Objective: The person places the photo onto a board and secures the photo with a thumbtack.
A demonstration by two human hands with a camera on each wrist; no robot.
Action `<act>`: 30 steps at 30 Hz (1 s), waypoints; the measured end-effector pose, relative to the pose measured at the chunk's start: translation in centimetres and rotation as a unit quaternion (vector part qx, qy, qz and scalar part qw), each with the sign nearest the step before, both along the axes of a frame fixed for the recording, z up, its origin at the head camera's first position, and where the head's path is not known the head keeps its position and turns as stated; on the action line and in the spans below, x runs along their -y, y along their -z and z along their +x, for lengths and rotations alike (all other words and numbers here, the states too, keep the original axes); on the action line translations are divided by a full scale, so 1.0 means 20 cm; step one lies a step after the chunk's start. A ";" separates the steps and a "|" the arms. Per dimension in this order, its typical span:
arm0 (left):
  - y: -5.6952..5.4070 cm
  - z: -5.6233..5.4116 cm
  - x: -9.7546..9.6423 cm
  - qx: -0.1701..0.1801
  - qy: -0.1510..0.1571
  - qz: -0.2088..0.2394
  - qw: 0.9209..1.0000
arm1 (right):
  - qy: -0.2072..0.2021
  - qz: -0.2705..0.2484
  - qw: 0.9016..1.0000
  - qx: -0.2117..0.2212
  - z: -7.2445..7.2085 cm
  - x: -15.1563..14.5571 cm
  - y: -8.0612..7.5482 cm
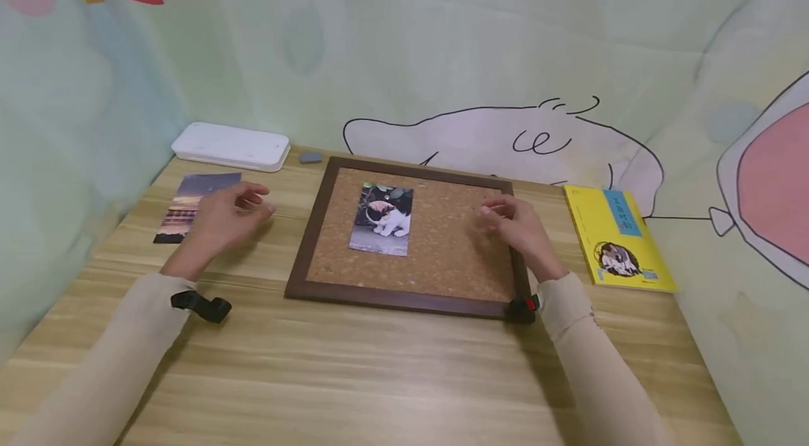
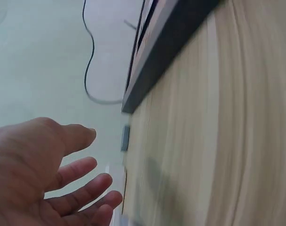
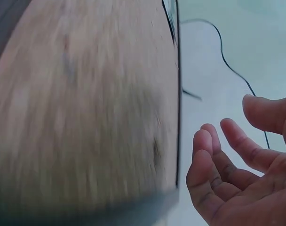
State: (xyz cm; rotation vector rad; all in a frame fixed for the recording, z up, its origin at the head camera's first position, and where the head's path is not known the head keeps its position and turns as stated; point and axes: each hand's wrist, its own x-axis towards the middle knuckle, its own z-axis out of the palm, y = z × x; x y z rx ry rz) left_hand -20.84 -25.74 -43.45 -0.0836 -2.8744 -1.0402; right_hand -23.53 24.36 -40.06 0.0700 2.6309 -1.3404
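Left of the cork board (image 1: pixel 451 242), a sunset photo (image 1: pixel 180 211) lay flat on the table (image 1: pixel 379 376), its long axis running from near to far and leaning right at the far end, violet sky farthest from the person and the dark strip nearest. Beyond it, left of the board's far corner, a white case (image 1: pixel 230 145) stretched lengthwise from left to right. The left hand (image 1: pixel 227 218) hung between the sunset photo and the board, partly covering the photo in the head view, thumb apart from loosely bent fingers, nothing in its grasp. A small grey block (image 1: pixel 310 158) sat just left of the board's far corner. The board's long axis ran left to right; on its left half the cat photo (image 1: pixel 381 220) stood lengthwise near to far, paws toward the person. Over the board's right side was the right hand (image 1: pixel 518 225), half open with fingers gently curved, and empty. Right of the board, a yellow book (image 1: pixel 616 239) pointed away, its far end slanting left.
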 end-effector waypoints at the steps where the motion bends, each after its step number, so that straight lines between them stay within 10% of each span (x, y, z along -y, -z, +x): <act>1: 0.00 0.01 0.04 -0.003 -0.006 -0.007 1.000 | 0.003 0.006 1.000 -0.003 0.01 -0.03 -0.01; 12: 0.01 0.09 0.42 0.080 -0.079 -0.065 0.992 | 0.054 0.047 0.997 0.022 0.14 -0.39 -0.07; 20: 0.04 0.11 0.44 0.134 -0.112 -0.125 0.977 | 0.043 0.110 0.991 0.062 0.20 -0.54 -0.02; 30: 0.04 0.07 0.41 0.137 -0.119 -0.101 0.978 | -0.024 0.181 0.979 0.093 0.27 -0.66 0.01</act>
